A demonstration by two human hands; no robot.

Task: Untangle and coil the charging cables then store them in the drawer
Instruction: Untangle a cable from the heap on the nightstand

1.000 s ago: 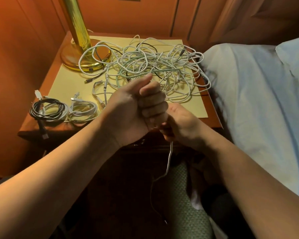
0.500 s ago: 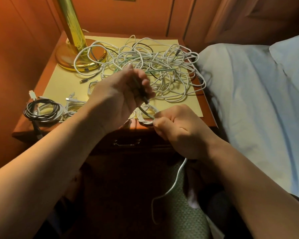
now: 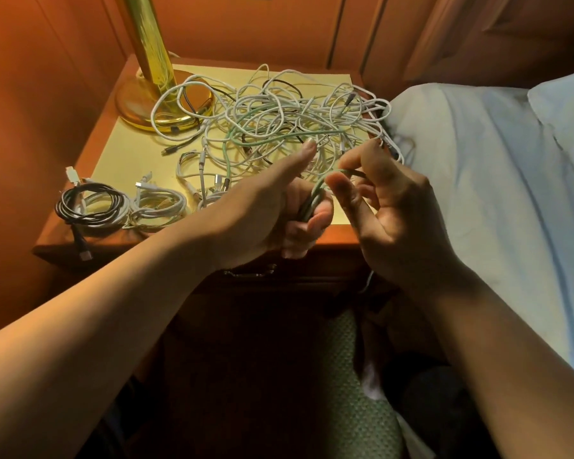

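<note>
Left hand [image 3: 279, 213] grips a coiled green cable [image 3: 312, 200] above the nightstand [image 3: 338, 234] front edge; right hand [image 3: 388, 210] pinches its loop. Tangled cable pile [image 3: 279, 120] behind; two coiled cables [image 3: 120, 207] front-left.

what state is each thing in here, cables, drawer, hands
green cable: partly looped, held by both hands
left hand: grips the green cable
right hand: pinches the green cable
cable pile: tangled on the nightstand
black coil: coiled, lying flat
white coil: coiled beside it
drawer: closed
</note>
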